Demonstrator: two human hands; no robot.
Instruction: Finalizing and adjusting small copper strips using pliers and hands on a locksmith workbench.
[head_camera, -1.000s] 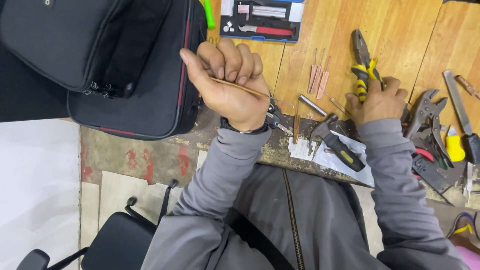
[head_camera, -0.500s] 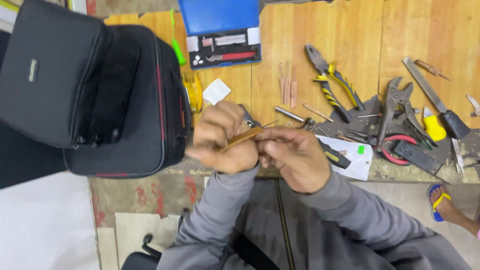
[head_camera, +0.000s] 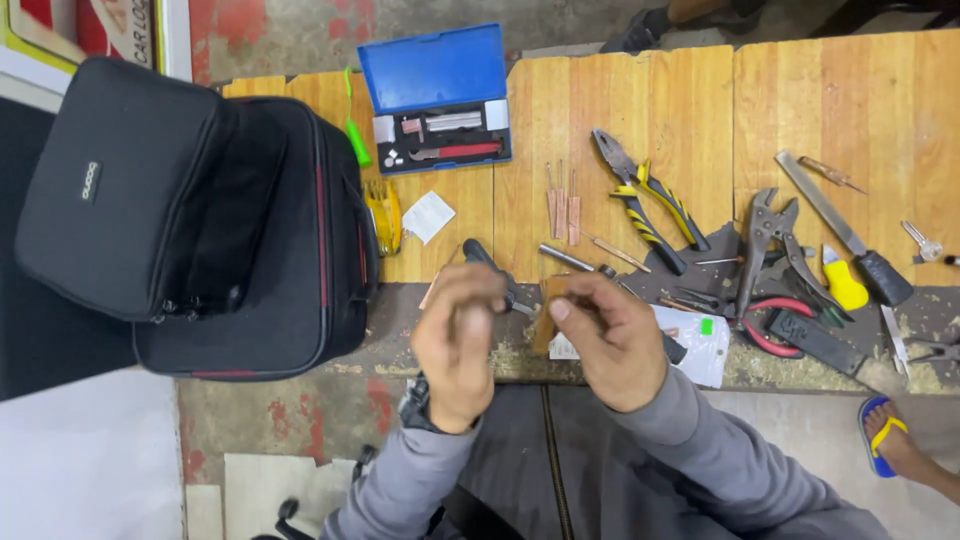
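My left hand (head_camera: 458, 335) and my right hand (head_camera: 612, 340) are raised close together over the front edge of the wooden bench (head_camera: 640, 110). My right thumb and fingers pinch a small flat brown strip (head_camera: 546, 318), which stands roughly upright and is blurred. My left hand's fingers are curled just left of the strip; what they enclose is hidden. Below the hands lie a dark-handled tool (head_camera: 488, 262) and a white sheet (head_camera: 700, 345).
A black bag (head_camera: 200, 220) fills the left. On the bench are a blue tool case (head_camera: 440, 100), yellow-black pliers (head_camera: 650, 200), locking pliers (head_camera: 765, 245), a file (head_camera: 840, 225), thin rods (head_camera: 560, 205) and a yellow tape measure (head_camera: 383, 215). Another person's sandalled foot (head_camera: 885, 440) is at right.
My right hand left the pliers and came to meet the left in front of me. The thin stick held slanted between both hands now sits upright at my right thumb.
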